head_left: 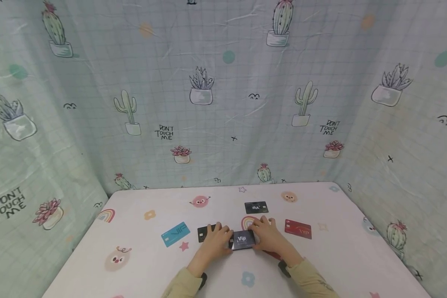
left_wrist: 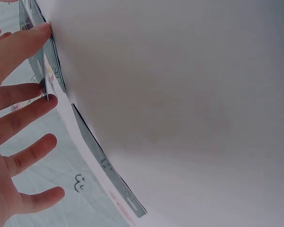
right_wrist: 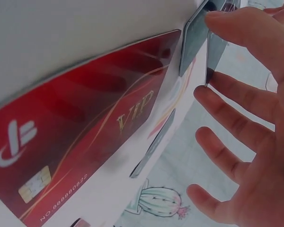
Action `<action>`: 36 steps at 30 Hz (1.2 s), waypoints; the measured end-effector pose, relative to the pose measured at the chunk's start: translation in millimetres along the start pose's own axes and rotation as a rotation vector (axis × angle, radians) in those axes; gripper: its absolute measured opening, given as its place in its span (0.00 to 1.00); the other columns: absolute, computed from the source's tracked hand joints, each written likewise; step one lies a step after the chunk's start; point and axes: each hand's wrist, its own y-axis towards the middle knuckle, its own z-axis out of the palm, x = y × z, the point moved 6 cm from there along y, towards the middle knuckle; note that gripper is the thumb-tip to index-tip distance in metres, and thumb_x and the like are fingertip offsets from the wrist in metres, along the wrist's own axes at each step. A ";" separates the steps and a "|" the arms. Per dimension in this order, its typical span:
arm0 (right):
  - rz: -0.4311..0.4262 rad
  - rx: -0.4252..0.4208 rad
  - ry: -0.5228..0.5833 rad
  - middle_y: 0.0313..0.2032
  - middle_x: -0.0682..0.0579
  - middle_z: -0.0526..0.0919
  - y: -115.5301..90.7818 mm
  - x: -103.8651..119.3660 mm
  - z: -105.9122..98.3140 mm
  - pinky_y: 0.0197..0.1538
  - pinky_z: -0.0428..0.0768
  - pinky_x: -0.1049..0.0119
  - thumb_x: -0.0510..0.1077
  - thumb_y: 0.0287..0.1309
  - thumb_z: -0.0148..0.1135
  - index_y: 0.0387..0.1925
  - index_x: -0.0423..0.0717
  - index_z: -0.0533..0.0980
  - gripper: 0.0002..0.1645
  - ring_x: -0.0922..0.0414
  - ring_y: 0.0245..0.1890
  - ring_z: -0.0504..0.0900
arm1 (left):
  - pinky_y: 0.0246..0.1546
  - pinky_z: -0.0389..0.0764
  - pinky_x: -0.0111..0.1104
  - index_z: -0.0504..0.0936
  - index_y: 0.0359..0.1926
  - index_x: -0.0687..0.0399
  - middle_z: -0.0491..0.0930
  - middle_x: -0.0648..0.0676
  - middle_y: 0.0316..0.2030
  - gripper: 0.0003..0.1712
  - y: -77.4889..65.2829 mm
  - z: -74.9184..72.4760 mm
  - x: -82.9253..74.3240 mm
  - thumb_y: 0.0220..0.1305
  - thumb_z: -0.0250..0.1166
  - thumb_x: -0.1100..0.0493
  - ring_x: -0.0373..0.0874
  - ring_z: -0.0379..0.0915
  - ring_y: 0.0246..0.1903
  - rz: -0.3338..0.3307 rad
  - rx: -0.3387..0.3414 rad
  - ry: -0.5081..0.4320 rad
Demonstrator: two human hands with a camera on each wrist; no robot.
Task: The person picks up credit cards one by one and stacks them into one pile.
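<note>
Between both hands, a dark "Vip" card (head_left: 243, 239) is pinched by its two short ends and lifted at a tilt. My left hand (head_left: 215, 242) grips one end with thumb and fingertips, its other fingers spread in the left wrist view. At the opposite end my right hand (head_left: 269, 236) pinches the card in the same way, as the right wrist view shows. Another dark card (right_wrist: 191, 45) lies flat on the table right beneath the held one. A black card (head_left: 202, 234) is partly covered by my left hand. Under my right wrist lies a red VIP card (right_wrist: 99, 113), mostly hidden in the head view.
A blue card (head_left: 175, 234) lies to the left, a black Vip card (head_left: 256, 207) farther back, and a second red card (head_left: 298, 229) to the right. The white patterned table (head_left: 134, 231) is bordered by a cactus-print curtain (head_left: 223, 153) behind and at both sides.
</note>
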 end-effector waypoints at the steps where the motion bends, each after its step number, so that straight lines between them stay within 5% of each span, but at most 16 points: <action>1: 0.000 0.002 -0.003 0.43 0.52 0.74 0.1 -0.1 0.8 0.53 0.60 0.42 0.50 0.32 0.73 0.44 0.50 0.75 0.30 0.52 0.44 0.64 | 0.50 0.65 0.56 0.75 0.48 0.49 0.76 0.50 0.44 0.30 0.1 0.2 -0.4 0.42 0.69 0.45 0.49 0.66 0.47 0.000 0.007 -0.002; 36: -0.053 0.040 -0.024 0.39 0.55 0.73 4.6 -5.9 14.0 0.50 0.62 0.44 0.52 0.32 0.71 0.44 0.52 0.75 0.30 0.54 0.42 0.64 | 0.46 0.69 0.53 0.79 0.43 0.47 0.75 0.48 0.41 0.24 1.9 4.5 -4.6 0.43 0.68 0.46 0.45 0.65 0.40 0.068 0.013 0.044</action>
